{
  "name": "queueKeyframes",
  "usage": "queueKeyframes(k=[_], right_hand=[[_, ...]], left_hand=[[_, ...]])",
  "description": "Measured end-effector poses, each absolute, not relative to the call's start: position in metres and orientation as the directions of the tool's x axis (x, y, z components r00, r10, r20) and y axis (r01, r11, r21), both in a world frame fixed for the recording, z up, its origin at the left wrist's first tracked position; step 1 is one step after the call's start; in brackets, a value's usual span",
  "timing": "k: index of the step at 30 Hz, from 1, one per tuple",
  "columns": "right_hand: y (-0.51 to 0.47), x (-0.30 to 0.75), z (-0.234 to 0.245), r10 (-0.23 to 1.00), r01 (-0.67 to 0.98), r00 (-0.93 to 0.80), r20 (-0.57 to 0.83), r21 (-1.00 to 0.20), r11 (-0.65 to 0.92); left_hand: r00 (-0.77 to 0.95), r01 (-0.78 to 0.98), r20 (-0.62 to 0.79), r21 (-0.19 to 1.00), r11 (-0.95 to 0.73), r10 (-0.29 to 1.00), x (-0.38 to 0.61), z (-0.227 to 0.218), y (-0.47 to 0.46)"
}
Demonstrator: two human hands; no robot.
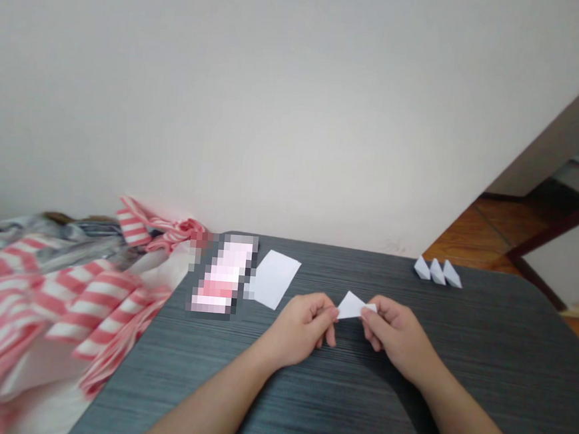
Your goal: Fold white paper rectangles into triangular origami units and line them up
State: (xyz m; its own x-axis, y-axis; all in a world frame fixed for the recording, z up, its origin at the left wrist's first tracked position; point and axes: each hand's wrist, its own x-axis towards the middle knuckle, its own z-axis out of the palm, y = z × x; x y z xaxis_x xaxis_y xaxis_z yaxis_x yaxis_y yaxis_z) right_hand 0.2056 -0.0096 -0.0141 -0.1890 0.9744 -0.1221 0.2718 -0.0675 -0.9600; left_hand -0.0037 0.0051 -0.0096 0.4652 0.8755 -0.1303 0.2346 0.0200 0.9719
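Between my two hands is a small piece of folded white paper (350, 306), roughly triangular with its peak pointing away from me. My left hand (308, 325) pinches its left corner between thumb and fingers. At the right corner, my right hand (395, 332) grips the paper the same way. Both hands are just above the dark wood-grain table (334, 408). Left of my left hand lies a flat stack or sheet of white paper (275, 280). Folded white paper pieces (438, 272), three of them, stand in a row near the table's far right edge.
A pixelated flat object (223, 275) lies at the table's left edge. Beyond that edge are red-and-white striped cloth (82, 308) and other crumpled fabric. A pale wall (298, 111) rises behind the table. Wooden floor (483, 232) shows at the right.
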Motion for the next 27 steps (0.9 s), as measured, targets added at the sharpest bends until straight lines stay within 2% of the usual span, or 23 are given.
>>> queueKeyframes(k=[8, 14, 27], right_hand=[[-0.013, 0.198, -0.009, 0.956, 0.294, -0.253, -0.15, -0.953, -0.072], [-0.015, 0.19, -0.006, 0.944, 0.345, -0.285, -0.167, -0.937, -0.062], [-0.015, 0.197, -0.007, 0.952, 0.354, -0.271, -0.143, -0.934, -0.04]], left_hand=[[0.534, 0.198, -0.098, 0.98, -0.012, 0.84, -0.004, -0.008, 0.004], [0.557, 0.307, -0.118, 0.949, -0.072, 0.822, -0.005, -0.006, 0.003], [0.526, 0.285, -0.135, 0.958, -0.024, 0.84, -0.004, -0.005, 0.005]])
